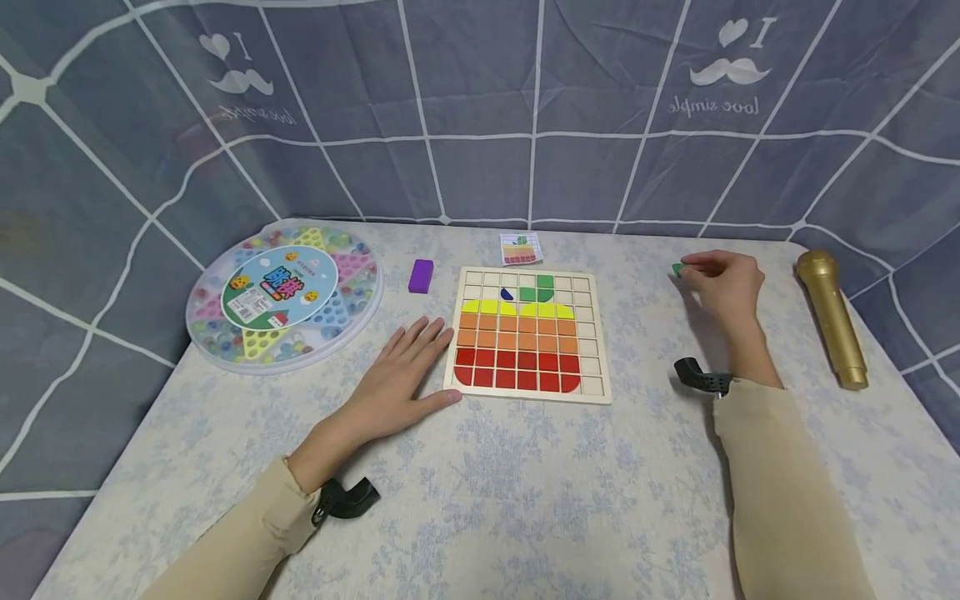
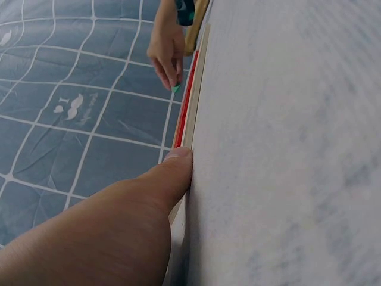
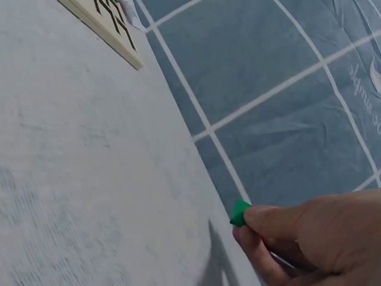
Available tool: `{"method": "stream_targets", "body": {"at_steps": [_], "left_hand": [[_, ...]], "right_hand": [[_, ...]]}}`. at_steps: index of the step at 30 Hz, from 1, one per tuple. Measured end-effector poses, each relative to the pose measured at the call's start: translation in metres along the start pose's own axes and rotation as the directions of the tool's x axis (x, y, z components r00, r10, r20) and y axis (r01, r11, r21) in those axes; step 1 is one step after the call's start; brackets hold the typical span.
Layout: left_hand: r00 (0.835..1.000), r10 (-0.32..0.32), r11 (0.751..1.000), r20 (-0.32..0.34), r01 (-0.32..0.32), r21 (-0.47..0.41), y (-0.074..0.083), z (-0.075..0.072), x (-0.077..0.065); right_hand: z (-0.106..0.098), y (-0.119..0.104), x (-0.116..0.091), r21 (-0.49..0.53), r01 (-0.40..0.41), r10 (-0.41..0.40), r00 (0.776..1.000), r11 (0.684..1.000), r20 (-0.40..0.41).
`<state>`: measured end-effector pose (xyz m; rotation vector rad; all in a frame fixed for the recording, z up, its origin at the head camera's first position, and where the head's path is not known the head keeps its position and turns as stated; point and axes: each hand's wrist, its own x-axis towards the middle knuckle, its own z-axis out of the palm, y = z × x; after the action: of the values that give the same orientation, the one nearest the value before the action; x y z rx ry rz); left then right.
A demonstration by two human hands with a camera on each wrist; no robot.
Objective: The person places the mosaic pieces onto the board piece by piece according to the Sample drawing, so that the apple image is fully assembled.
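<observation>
A wooden grid board (image 1: 592, 367) lies mid-table, its cells filled with red, orange, yellow and green tiles plus one dark blue piece (image 1: 507, 294). My left hand (image 1: 397, 375) lies flat with fingers spread at the board's left edge, and its thumb (image 2: 178, 154) touches the near left corner. Off to the right of the board, my right hand (image 1: 723, 283) pinches a small green tile (image 3: 240, 213) between thumb and fingertips, above the table. Part of the green tile is hidden by the fingers.
Behind the board lies a small picture card (image 1: 521, 248) with a similar coloured pattern. A purple block (image 1: 421, 276) sits to the left, beside a round game box of marbles (image 1: 352, 333). At the far right lies a gold microphone-shaped object (image 1: 832, 321). A grey-blue curtain (image 1: 480, 100) hangs behind the table.
</observation>
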<state>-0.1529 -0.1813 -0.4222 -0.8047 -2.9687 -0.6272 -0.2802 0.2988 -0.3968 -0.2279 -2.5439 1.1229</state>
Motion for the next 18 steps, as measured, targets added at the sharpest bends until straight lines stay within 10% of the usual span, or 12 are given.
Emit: {"method": "stream_targets", "body": {"at_steps": [18], "left_hand": [[1.000,-0.006,1.000,0.009,0.006,0.001,0.000,0.000,0.001]], "right_hand": [[0.063,-0.074,-0.013,0.086,0.229,-0.244,0.934,0.969,0.261]]}}
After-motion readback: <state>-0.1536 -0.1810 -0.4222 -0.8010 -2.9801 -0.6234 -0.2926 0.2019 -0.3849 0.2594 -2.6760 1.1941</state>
